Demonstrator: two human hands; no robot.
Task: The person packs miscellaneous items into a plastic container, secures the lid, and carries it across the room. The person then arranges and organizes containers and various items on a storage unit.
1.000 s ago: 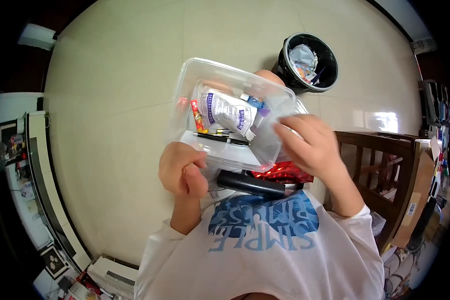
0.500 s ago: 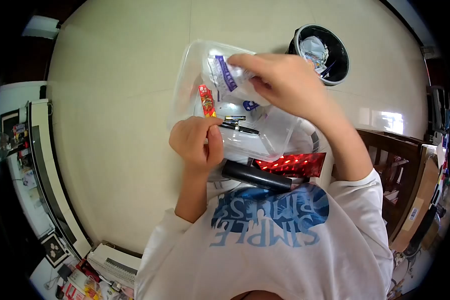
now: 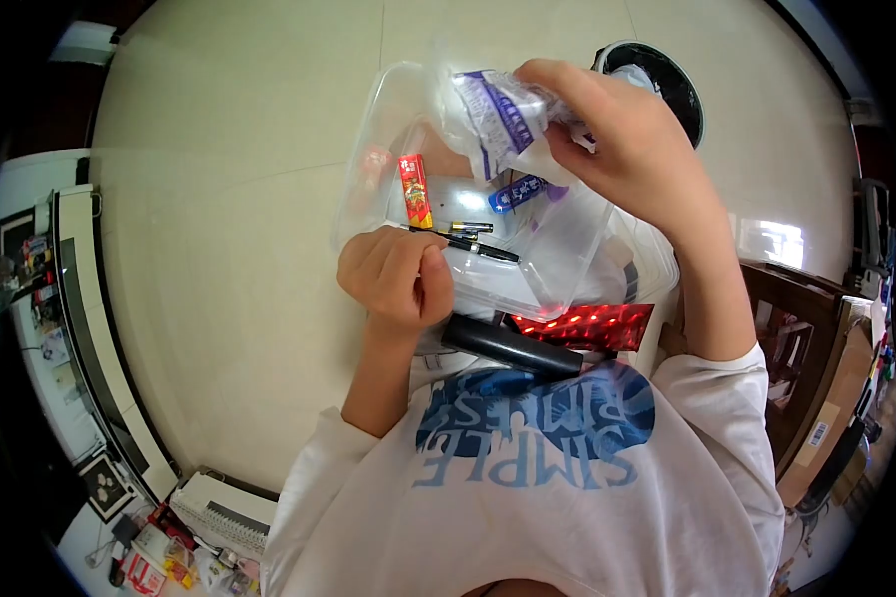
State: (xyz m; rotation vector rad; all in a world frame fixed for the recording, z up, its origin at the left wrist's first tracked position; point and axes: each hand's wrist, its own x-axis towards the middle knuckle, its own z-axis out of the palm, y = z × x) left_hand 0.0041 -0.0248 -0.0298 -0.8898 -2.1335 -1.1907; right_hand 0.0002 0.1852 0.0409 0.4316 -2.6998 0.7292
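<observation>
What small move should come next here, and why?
Probably a slight lift of the white-and-purple packet with the right hand, enough to clear the rim of the clear plastic bin. The packet is in that hand's grasp but hangs over the bin, and the left hand is at the near edge.

Clear plastic bin (image 3: 558,261), glossy red foil pouch (image 3: 597,327), smooth tiled floor (image 3: 239,249)

A cardboard piece (image 3: 821,423) stands beside a brown, seemingly wooden frame (image 3: 814,373).
</observation>
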